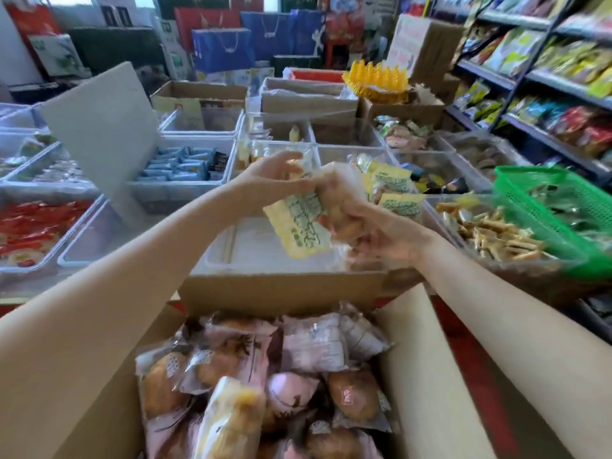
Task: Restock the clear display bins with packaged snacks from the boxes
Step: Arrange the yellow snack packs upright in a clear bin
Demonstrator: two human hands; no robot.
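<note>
Snack packs: pale-yellow plastic-wrapped bread packets with green print (299,223), held up at mid-frame, right over the clear plastic display bin (228,256) that sits just beyond the box flap.
Right hand: right hand (361,223) is curled round a bunch of the packets, one yellow wrapper sticking out lower-left of the fist; the blur makes it hard to count how many it holds.
Left hand: left hand (268,180) pinches the top of a packet at the upper edge of the bunch, thumb and fingers closed on the wrapper.
Source: open brown cardboard box (430,376) across the bottom of the frame, heaped with pink and yellow wrapped buns (308,346).
Target bin: looks nearly bare inside, so there is room; the bin behind it, right of centre, already carries matching yellow packets (390,180).
Risk one: slick wrappers, several in one fist. If the left hand tugs one free, the loose lower packet could slide out and drop short, onto the flap or back into the box.
Risk two: a wide toss could land in the clear bin of brown stick snacks (490,226) at right, mixing stock.
Risk three: green plastic mesh basket (546,207) perches on the bin edges at the right; a swinging right elbow might nudge it.
Risk four: squeezing hard could crush the soft bread inside.
</note>
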